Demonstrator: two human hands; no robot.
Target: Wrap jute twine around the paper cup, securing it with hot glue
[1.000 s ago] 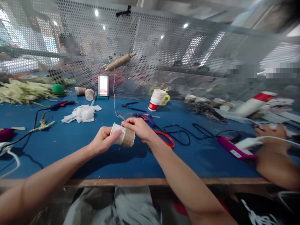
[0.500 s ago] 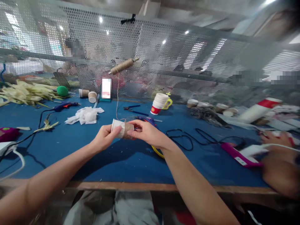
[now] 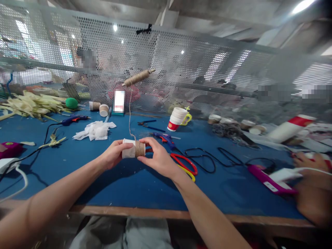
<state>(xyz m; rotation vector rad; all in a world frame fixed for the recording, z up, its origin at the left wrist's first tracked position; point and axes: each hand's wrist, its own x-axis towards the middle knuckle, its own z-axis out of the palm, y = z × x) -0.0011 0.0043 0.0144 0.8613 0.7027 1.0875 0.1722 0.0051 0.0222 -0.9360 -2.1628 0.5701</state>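
A white paper cup [image 3: 129, 149], partly wrapped in brown twine [image 3: 140, 149], lies on its side between my two hands above the blue table. My left hand [image 3: 114, 154] grips its rim end, thumb on top. Around the twine-covered base end, my right hand [image 3: 153, 154] holds with thumb below and fingers above. From the cup a strand of twine runs up to a spool [image 3: 138, 77] on a stick at the mesh screen. Just beyond my right hand lies a blue glue gun [image 3: 164, 138]. Scissors with red and yellow handles [image 3: 184, 164] rest beside my right wrist.
Pliers [image 3: 151, 125], crumpled white material [image 3: 95, 130] and stacked paper cups [image 3: 176, 119] are farther back. Another glue gun [image 3: 75, 119] lies left. Black cable loops [image 3: 202, 157] run to a purple power strip [image 3: 271, 180] at right, near another person's hand [image 3: 310, 162]. A perforated screen [image 3: 103, 45] stands behind.
The cup has turned a little in my hands, and my right fingers have shifted toward its base. More of the scissors' handles shows. The whole view has tilted slightly upward.
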